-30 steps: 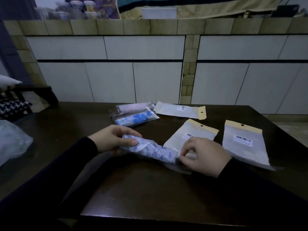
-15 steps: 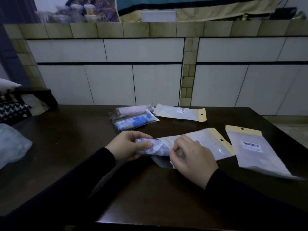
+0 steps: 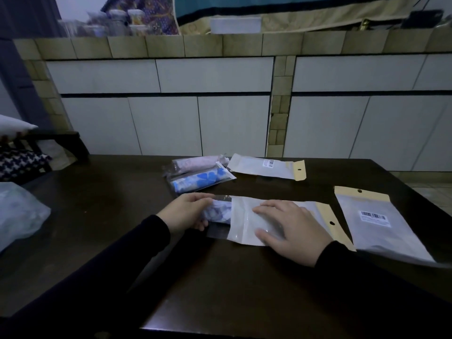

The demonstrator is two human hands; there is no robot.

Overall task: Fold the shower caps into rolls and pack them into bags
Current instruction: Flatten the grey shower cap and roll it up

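Observation:
A rolled blue-patterned shower cap [image 3: 219, 214] lies on the dark table [image 3: 220, 285], most of it inside a clear bag [image 3: 242, 218] with a tan header. My left hand [image 3: 186, 215] grips the roll's outer end at the bag's mouth. My right hand [image 3: 291, 228] lies flat on top of the bag with spread fingers, pressing it down. Two packed rolls sit behind: a pink one [image 3: 195, 163] and a blue-flowered one [image 3: 201, 180].
Two empty bags lie on the table: one at the back [image 3: 266, 166], one to the right [image 3: 376, 221]. A heap of clear plastic [image 3: 18, 214] sits at the left edge. White cabinet fronts [image 3: 220, 106] stand behind the table. A chair [image 3: 22, 162] is at far left.
The roll has slid further into the bag, which now lies across the table with its header to the right. My right hand went from pinching the bag's mouth to lying flat on it.

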